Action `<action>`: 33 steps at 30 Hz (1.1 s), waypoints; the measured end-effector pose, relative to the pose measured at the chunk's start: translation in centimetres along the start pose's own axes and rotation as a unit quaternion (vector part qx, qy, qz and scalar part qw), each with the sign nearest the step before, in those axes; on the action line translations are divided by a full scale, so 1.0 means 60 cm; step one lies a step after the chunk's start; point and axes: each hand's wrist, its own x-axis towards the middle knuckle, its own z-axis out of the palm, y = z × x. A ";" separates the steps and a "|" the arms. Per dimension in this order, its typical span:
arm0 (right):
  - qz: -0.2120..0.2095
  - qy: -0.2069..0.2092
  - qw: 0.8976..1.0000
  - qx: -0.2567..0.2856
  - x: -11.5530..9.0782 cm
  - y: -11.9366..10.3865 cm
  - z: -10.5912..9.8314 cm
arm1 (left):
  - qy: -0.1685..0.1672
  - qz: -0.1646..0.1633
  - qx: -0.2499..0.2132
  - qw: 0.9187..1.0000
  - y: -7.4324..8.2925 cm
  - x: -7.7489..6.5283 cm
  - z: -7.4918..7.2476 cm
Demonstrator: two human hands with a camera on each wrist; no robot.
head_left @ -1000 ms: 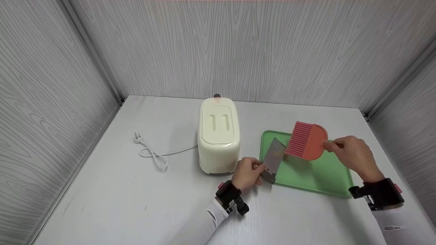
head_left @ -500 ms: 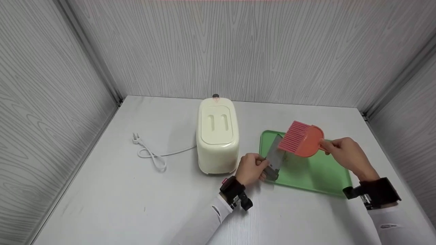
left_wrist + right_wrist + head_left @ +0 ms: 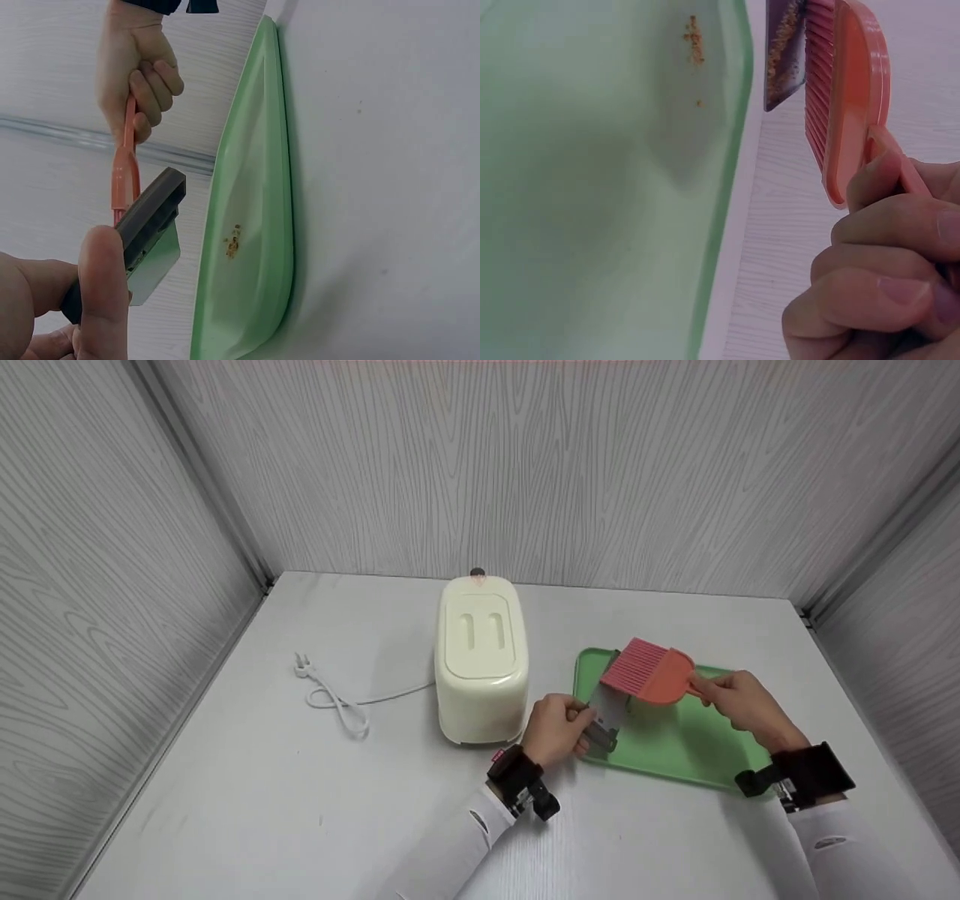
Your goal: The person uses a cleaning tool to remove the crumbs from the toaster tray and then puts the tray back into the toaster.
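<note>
My left hand [image 3: 553,729] pinches the dark end of a flat grey crumb tray [image 3: 610,711], tilted over the left part of a green tray [image 3: 697,757]. With my right hand [image 3: 742,709] I grip the handle of an orange brush [image 3: 666,679]; its pink bristles overlap the crumb tray's upper part. Brown crumbs [image 3: 781,37] lie along the crumb tray's surface, close to the bristles, in the right wrist view. Below, a small patch of crumbs [image 3: 233,241] lies on the green tray. In the head view the bristles hide part of the crumb tray.
A cream toaster [image 3: 484,697] with a lid on top stands left of the green tray. Its white cord [image 3: 349,712] and plug lie on the table farther left. Grey wood-grain walls [image 3: 525,472] enclose the table at the back and sides.
My right hand has moved left and slightly down, bringing the brush from beside the crumb tray to over it. My left hand has shifted slightly right and up with the crumb tray.
</note>
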 end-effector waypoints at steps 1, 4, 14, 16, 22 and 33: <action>0.000 -0.003 1.000 0.002 0.001 0.003 0.002 | 0.000 0.000 -0.001 1.000 0.000 0.000 0.000; -0.003 -0.003 1.000 -0.002 0.002 0.010 0.007 | 0.000 -0.003 -0.005 1.000 0.000 -0.001 0.000; -0.028 0.021 0.996 -0.083 -0.015 0.018 0.007 | -0.006 0.003 0.009 1.000 -0.003 -0.002 -0.003; -0.033 0.024 0.994 -0.101 -0.018 0.017 0.006 | -0.006 0.000 0.006 1.000 -0.004 -0.001 -0.003; -0.048 0.038 0.987 -0.146 -0.029 0.012 -0.010 | -0.006 -0.002 0.002 1.000 -0.004 -0.001 -0.004; -0.093 0.094 0.970 -0.206 -0.057 -0.025 -0.036 | 0.002 0.007 0.040 0.999 0.000 -0.003 -0.004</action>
